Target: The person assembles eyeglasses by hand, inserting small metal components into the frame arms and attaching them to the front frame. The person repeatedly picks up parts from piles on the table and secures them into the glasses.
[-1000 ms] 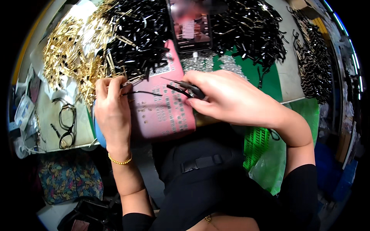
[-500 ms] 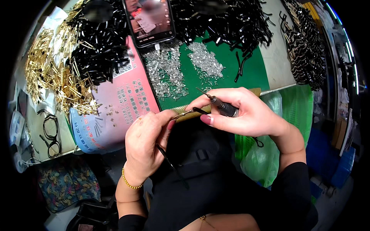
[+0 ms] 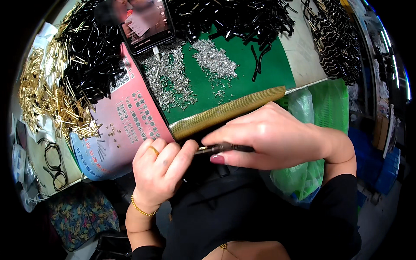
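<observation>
Screwdriver point(image 3: 225, 147) now lies level over the lap, its tip end meeting the fingertips of the left hand point(image 3: 161, 168); half a second ago it angled up, clear of the work. Right hand point(image 3: 271, 141) is clamped on its handle. Left is curled tight, presumably round an eyeglass temple (mostly hidden by fingers). Reads as turning rather than lining up.
</observation>
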`<state>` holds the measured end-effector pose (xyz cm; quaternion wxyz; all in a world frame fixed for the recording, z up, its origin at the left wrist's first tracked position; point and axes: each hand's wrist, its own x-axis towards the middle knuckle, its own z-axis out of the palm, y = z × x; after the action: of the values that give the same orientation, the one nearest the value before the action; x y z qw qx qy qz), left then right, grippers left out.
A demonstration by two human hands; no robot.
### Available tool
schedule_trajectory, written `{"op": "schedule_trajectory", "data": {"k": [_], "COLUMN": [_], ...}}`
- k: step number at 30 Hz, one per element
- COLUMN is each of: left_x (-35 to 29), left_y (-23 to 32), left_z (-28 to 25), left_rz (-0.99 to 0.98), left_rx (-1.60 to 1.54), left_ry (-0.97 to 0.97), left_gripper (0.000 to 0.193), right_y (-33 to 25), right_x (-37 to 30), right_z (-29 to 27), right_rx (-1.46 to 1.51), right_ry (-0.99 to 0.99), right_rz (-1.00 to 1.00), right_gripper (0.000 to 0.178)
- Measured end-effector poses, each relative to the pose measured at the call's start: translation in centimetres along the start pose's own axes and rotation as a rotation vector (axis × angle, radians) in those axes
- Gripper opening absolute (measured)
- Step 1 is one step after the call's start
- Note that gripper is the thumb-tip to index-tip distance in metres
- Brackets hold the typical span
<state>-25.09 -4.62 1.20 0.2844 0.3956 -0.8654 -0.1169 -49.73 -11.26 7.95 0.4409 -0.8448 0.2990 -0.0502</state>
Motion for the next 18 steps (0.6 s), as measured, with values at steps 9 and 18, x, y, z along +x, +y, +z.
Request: {"op": "schedule_trajectory", "data": {"k": [9,18], "left_x": [1.6,6.4], "left_y": [1.2,1.0], "left_z": [1.6,4.7], "left_rz": [-0.626,-0.723], "left_rx": [-0.649,-1.02], "left_ry": [0.214,0.071], "left_gripper": [0.021,0.017], "right_y": [3.5,4.2], "right_x": [-0.3,-1.2], "right_z": [0.7,2.6], "right_rx": [-0.798,-0.888], "right_ry": [0.268,0.275], "right_rz": [0.312,0.241], "right_gripper": [0.063,0.065]}}
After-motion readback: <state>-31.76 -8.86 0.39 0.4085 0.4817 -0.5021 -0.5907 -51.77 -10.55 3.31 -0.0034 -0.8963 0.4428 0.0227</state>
